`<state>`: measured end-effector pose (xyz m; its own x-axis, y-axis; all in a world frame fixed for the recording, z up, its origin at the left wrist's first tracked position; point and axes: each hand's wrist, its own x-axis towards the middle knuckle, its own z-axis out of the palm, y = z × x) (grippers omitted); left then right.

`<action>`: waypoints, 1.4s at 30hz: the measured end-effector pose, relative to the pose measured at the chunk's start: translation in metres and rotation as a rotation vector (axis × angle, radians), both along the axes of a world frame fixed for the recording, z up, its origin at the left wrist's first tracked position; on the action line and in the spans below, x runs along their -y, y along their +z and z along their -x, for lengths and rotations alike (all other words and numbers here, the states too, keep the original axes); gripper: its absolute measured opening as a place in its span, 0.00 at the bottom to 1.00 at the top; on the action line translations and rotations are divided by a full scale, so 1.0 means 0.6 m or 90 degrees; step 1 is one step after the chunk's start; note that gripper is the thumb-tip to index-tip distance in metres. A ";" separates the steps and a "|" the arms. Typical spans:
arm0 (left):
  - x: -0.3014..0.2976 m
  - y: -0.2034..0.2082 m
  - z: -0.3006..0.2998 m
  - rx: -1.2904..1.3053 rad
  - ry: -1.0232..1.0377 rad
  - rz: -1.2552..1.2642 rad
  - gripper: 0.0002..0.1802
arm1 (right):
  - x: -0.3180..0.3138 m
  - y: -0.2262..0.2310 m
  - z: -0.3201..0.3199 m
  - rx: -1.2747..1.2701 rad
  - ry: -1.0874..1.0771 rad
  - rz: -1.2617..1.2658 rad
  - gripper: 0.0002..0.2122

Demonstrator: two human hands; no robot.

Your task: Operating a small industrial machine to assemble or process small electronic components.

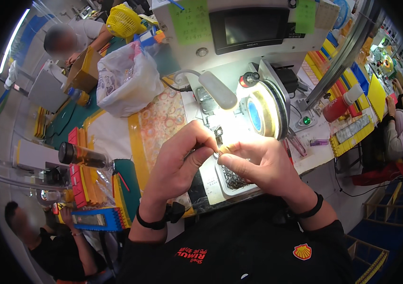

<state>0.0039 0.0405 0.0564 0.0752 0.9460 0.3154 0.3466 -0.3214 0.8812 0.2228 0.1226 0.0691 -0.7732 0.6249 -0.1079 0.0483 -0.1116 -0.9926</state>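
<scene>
Head view: hands (178,158) (265,163) close together

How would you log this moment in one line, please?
Left hand: pinching; right hand: pinching alongside; held: tiny piece, kind unclear; below: white tray, small dark parts; lamp: beyond hands

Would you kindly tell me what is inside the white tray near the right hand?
The white tray holds a heap of small, dark, metallic-looking pieces. The right hand hides part of the tray from view, so whatever lies there cannot be seen.
</scene>
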 end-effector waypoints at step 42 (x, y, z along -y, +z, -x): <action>-0.006 0.003 -0.021 -0.014 0.130 -0.077 0.04 | 0.003 -0.011 0.010 -0.025 -0.125 -0.204 0.11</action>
<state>0.0166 0.0439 0.0585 -0.1052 0.8979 0.4274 0.4335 -0.3454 0.8323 0.2168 0.1209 0.0626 -0.6345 0.7593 0.1443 0.0176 0.2008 -0.9795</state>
